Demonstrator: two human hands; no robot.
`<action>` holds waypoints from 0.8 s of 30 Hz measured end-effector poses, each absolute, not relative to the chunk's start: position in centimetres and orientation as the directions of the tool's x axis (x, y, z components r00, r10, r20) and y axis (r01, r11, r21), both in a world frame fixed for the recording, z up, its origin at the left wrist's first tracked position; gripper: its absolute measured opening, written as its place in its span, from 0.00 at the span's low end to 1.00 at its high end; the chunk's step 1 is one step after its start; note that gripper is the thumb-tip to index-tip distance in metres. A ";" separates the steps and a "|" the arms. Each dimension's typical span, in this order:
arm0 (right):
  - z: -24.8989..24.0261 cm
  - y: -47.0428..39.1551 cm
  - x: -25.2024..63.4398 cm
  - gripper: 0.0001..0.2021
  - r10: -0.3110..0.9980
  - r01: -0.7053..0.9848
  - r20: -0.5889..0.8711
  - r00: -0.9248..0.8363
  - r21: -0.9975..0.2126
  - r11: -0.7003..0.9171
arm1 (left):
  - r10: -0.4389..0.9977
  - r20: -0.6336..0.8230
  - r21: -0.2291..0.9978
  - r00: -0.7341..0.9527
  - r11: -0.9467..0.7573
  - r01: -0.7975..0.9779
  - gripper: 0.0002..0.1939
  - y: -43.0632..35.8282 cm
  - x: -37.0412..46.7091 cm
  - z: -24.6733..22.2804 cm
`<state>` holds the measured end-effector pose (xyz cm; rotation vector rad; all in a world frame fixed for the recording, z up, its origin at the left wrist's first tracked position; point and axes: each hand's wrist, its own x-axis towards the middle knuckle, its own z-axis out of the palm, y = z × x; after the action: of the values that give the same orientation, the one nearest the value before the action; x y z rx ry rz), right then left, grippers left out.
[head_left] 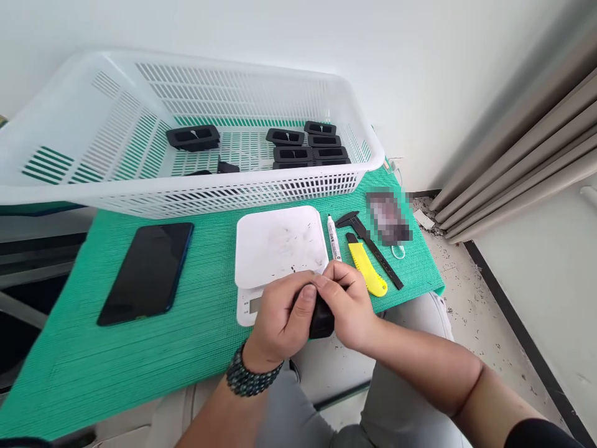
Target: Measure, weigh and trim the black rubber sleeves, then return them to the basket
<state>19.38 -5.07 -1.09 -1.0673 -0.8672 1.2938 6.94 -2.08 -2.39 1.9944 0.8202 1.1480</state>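
Note:
Both hands are wrapped round a small black plastic part (321,318) just over the table's front edge. My left hand (286,314), with a beaded bracelet at the wrist, grips it from the left, thumb on top. From the right, my right hand (347,305) closes on the same part, its fingertips meeting the left fingers at the upper end. Most of the part is hidden by the fingers. Behind the hands lies a white digital scale (280,246), its plate dotted with dark specks and its display partly covered by my left hand.
A white plastic basket (224,185) at the back holds several black oval-framed parts (293,154). Right of the scale lie a white marker (334,239), a yellow utility knife (366,267) and a black caliper (375,252). A dark phone (149,270) lies left on the green mat (209,336).

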 end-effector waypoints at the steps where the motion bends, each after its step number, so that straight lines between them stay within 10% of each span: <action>1: -1.1 -5.2 19.3 0.19 0.992 -0.286 -0.048 0.117 -0.958 -0.012 | 0.802 0.457 0.811 0.385 -0.553 0.190 0.24 -2.2 7.1 -2.4; 9: -1.1 -4.8 20.4 0.17 0.985 -0.296 -0.036 0.169 -0.955 0.016 | 0.861 0.429 0.845 0.274 -0.490 0.217 0.25 -3.2 8.1 -2.6; 15: -2.1 -4.7 19.7 0.23 0.998 -0.392 -0.045 0.051 -0.920 -0.021 | 0.851 0.461 0.887 -0.252 -0.429 0.171 0.25 -2.9 8.3 -3.9; 24: -0.9 -5.4 19.5 0.29 0.978 -0.202 0.119 -0.172 -0.976 0.083 | 0.928 0.351 0.936 0.124 -0.353 -0.009 0.27 -2.3 6.6 -1.9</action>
<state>19.54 -5.43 -0.92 -0.8972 -1.2393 1.3506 6.58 -2.27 -1.90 1.5349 0.9331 1.3634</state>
